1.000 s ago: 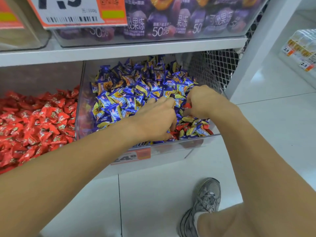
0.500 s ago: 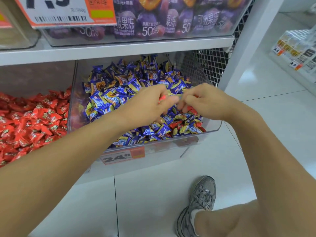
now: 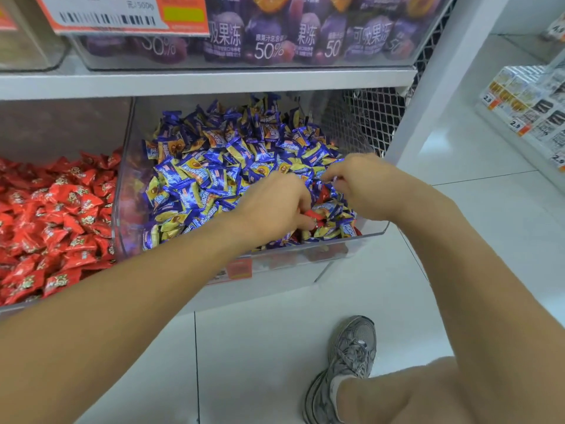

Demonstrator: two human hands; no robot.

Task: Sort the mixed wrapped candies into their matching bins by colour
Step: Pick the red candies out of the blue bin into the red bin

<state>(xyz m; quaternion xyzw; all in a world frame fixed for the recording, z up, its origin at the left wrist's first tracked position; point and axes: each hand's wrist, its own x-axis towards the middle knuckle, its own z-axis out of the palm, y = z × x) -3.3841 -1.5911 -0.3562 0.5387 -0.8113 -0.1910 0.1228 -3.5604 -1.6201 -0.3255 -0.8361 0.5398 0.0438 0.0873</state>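
blue bin [image 3: 371, 232], right: strays at near-right corner | red bin [image 3: 120, 179], left | left hand [image 3: 276, 206] pinches red candy [image 3: 313, 215] (lift clear, carry left) | right hand [image 3: 359, 186] curled, contents unclear

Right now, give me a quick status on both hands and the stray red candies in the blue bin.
Left hand grips red candy. Right hand pinches something small, colour unclear. More red strays sit between the hands among the blue candies. Nothing blocks the way.
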